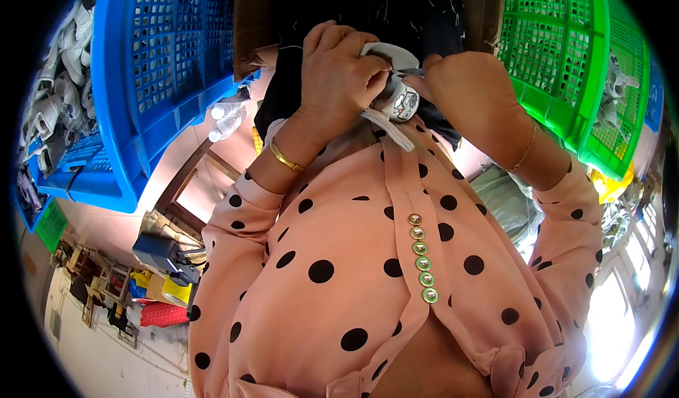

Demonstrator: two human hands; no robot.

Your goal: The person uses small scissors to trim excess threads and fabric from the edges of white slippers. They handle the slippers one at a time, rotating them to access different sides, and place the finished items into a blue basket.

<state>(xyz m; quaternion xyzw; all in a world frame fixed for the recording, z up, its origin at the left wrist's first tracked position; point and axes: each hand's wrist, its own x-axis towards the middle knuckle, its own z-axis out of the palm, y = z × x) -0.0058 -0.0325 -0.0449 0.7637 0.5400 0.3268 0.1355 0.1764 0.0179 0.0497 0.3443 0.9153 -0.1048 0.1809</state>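
Observation:
A small white and grey shoe upper [404,106] with a round cartoon patch is held up in front of my chest. My left hand [344,69] is closed on it, thumb and fingers pinching its edge. A pale rounded flap [391,55] rises above the fingertips, and a white strap [389,129] hangs below. Just right of the upper, my right hand [467,83] is closed with its thumb pointing toward the patch. Something thin and bluish shows at its fingertips, too little of it to name. The back of the hand hides the rest.
Blue plastic crates [124,115] stand at the left, with many white and grey shoe pieces [67,80] in them. Green crates [559,66] stand close by my right arm. Dark cloth with loose threads [368,6] lies beyond my hands, between cardboard sides [254,16].

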